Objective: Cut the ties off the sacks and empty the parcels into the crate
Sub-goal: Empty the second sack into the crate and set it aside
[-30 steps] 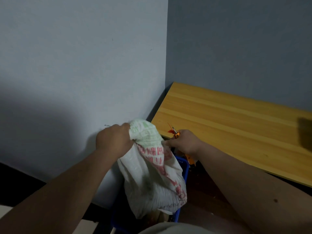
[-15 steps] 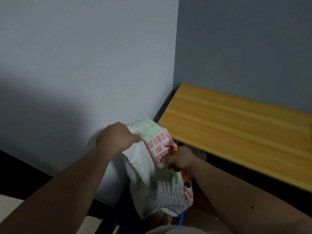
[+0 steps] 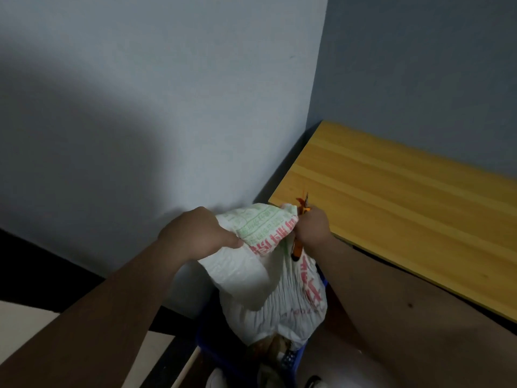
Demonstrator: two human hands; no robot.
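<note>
Left hand [image 3: 200, 235] fisted on crinkled woven sack [image 3: 268, 278]; right hand [image 3: 313, 229] grips sack (plus orange cutter [image 3: 297, 249]).

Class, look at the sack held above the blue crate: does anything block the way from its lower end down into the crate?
Nothing visible does. The sack hangs directly over the blue crate, lower end at its opening.
</note>
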